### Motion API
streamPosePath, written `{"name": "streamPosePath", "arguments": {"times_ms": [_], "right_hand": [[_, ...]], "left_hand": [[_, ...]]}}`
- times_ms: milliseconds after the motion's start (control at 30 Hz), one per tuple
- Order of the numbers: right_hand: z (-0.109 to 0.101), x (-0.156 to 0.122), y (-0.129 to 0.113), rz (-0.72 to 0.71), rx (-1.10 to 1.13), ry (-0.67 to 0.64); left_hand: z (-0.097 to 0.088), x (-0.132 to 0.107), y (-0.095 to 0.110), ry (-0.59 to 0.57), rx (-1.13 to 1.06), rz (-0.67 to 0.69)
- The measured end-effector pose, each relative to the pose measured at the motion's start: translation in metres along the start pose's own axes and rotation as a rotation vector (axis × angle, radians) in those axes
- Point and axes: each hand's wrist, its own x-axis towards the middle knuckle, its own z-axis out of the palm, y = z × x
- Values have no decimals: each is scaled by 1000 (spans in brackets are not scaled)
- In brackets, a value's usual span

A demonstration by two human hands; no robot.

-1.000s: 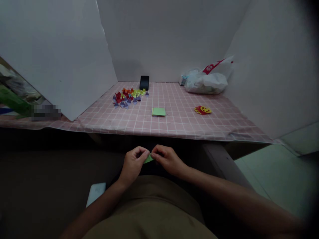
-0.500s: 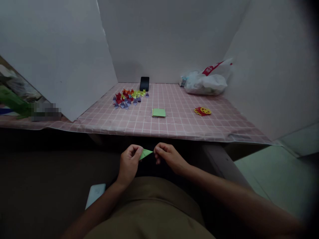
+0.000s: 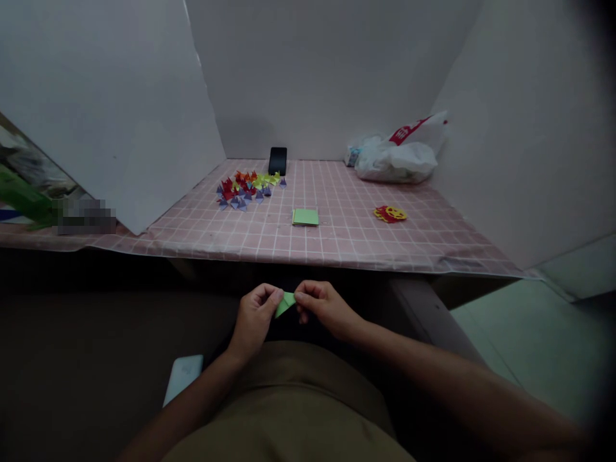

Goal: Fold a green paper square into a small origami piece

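Observation:
Below the table's front edge, over my lap, both hands pinch one small folded green paper piece (image 3: 285, 303). My left hand (image 3: 255, 319) grips its left end with fingers closed. My right hand (image 3: 323, 307) pinches its right tip. On the pink checked tablecloth (image 3: 337, 244) lies a small stack of green paper squares (image 3: 305, 217). Further back and to the left stands a cluster of several folded paper pieces (image 3: 246, 186) in purple, red, orange and yellow-green.
A black phone (image 3: 278, 160) leans at the back wall. A white plastic bag (image 3: 397, 158) sits at the back right, a red and yellow paper cutout (image 3: 390, 213) on the right. White boards wall the table. A pale phone-like object (image 3: 183, 376) lies by my left leg.
Half a second ago my right hand had come off the green piece, leaving it in my left hand alone. Now my right fingers pinch its tip again and the hands are close together.

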Motion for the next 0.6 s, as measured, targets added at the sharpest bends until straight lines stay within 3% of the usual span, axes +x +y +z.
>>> {"name": "streamPosePath", "arguments": {"times_ms": [333,600], "right_hand": [[-1,0,-2,-43,-29,57],[-2,0,-2,-71,-57,63]], "left_hand": [[0,2,-3,-102,-76,-24],[1,2,-4,-54,-66,-24]]}}
